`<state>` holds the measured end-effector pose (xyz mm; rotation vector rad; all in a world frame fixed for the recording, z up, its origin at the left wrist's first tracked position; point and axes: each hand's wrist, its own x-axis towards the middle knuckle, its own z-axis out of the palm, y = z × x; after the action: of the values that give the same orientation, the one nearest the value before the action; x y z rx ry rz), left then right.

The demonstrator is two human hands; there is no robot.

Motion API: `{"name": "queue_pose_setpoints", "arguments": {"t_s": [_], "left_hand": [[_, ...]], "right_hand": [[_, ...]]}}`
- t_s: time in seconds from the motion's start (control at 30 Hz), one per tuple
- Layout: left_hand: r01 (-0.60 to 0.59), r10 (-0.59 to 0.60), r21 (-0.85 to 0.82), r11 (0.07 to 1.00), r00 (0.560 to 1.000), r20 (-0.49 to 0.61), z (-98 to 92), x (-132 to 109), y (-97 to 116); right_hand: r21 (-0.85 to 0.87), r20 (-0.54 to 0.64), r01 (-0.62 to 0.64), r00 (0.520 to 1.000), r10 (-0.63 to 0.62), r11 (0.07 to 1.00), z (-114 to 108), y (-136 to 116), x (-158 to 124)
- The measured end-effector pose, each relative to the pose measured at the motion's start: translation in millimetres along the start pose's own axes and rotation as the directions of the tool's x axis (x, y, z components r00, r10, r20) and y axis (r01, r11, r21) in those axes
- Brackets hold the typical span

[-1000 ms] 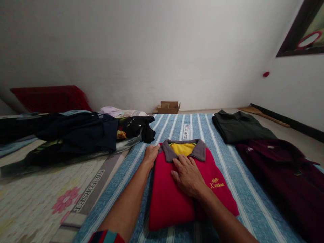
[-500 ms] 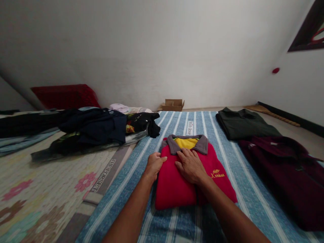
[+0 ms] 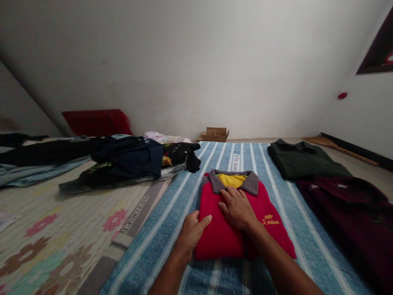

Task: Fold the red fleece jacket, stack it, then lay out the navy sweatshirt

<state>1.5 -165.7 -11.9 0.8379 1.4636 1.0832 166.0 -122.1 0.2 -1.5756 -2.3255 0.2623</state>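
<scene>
A folded red polo shirt (image 3: 221,229) with a grey collar, yellow inner neck and yellow embroidery lies on the blue striped cloth (image 3: 168,209). My left hand (image 3: 193,231) is at the shirt's left edge, its thumb over the top and its fingers curled at the side, partly hidden. Flat on the shirt front, just below the collar, rests my right hand (image 3: 237,207), fingers stretched out and holding nothing.
To the right lie a folded dark green shirt (image 3: 307,159) and a folded maroon garment (image 3: 340,217). Dark clothes (image 3: 132,155) are heaped on the flowered sheet (image 3: 89,221) at left. A cardboard box (image 3: 215,134) and a red box-like object (image 3: 96,123) stand by the wall.
My left hand has slid down the shirt's left edge, nearer to me. My right hand stays on the front below the collar. The whole view has shifted slightly.
</scene>
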Motion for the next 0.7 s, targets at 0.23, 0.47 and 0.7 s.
{"name": "queue_pose_setpoints", "arguments": {"t_s": [0.23, 0.47, 0.7], "left_hand": [[-0.033, 0.033, 0.005, 0.999, 0.998, 0.045, 0.7, -4, -13], [0.098, -0.056, -0.155, 0.983, 0.965, 0.257, -4.7, -14, -5], [0.183, -0.134, -0.131, 0.974, 0.939, 0.316, -5.6, -14, 6]], "right_hand": [[-0.003, -0.002, 0.007, 1.000, -0.007, 1.000, 0, 0, 0], [-0.007, -0.002, -0.007, 1.000, 0.007, 1.000, 0, -1, 1], [0.008, -0.022, 0.000, 1.000, 0.000, 1.000, -4, -2, 0]]}}
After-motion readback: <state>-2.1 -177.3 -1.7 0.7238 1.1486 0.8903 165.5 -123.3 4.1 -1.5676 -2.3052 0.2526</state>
